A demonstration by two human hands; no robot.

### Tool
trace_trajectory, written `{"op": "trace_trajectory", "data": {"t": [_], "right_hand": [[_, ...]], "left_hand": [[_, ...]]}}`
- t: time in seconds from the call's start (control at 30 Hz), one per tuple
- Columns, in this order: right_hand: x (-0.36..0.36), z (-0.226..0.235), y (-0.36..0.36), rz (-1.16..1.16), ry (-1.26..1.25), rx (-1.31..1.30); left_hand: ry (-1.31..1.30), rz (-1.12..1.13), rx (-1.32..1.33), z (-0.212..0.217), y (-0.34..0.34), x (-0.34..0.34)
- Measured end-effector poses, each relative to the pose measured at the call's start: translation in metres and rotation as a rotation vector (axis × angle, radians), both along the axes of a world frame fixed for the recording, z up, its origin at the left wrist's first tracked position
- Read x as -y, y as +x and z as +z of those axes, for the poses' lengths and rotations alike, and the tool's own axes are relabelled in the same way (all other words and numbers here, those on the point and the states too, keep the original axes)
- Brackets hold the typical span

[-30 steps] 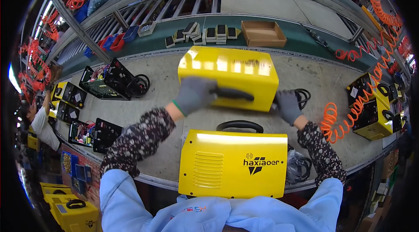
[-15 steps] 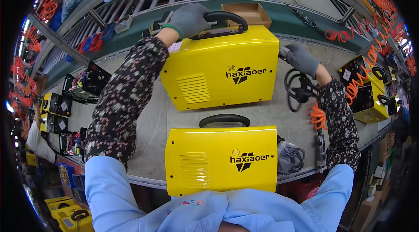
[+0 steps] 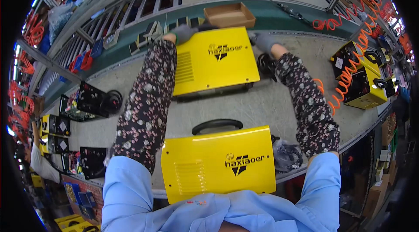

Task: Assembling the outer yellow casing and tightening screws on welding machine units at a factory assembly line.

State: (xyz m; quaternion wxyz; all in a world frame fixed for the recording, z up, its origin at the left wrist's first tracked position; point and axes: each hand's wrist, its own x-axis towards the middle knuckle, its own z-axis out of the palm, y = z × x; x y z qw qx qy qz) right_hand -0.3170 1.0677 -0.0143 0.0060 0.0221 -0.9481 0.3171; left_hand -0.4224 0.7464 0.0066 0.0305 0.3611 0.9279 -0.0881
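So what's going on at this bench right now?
A person in grey gloves is handling the far yellow metal machine case on the grey workbench. The left hand is at the case's far top edge and the right hand at its far right corner, beside a coil of black cable. A second yellow case with a black handle stands untouched at the near edge. An open cardboard box sits beyond.

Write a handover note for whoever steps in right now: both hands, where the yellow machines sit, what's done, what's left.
Left hand: grey glove, at the far yellow metal welder box, top left corner.
Right hand: grey glove, at its top right corner.
That box lies at the far side of the grey workbench.
Second yellow welder box with black handle stands at the near edge, untouched.
Done: far box lying flat. Left: near box.
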Motion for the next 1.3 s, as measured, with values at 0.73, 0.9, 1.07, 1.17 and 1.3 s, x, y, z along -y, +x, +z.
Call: {"op": "trace_trajectory", "data": {"t": [0.73, 0.9, 1.07, 1.17, 1.3], "right_hand": [[-0.11, -0.047, 0.365, -0.738, 0.594, 0.338], [-0.111, -0.061, 0.371, -0.839, 0.567, 0.235], [-0.113, -0.081, 0.417, -1.009, 0.594, 0.319], [-0.111, -0.072, 0.411, -0.907, 0.472, 0.221], [-0.15, -0.069, 0.407, -0.93, 0.021, 0.341]], "left_hand": [[0.439, 0.517, 0.162, 0.001, 0.103, 0.005], [0.549, 0.454, -0.039, 0.015, 0.126, -0.027], [0.771, 0.103, 0.089, 0.024, 0.142, -0.076], [0.888, 0.029, 0.242, 0.019, 0.141, -0.093], [0.998, -0.056, 0.332, -0.018, 0.136, -0.107]]}}
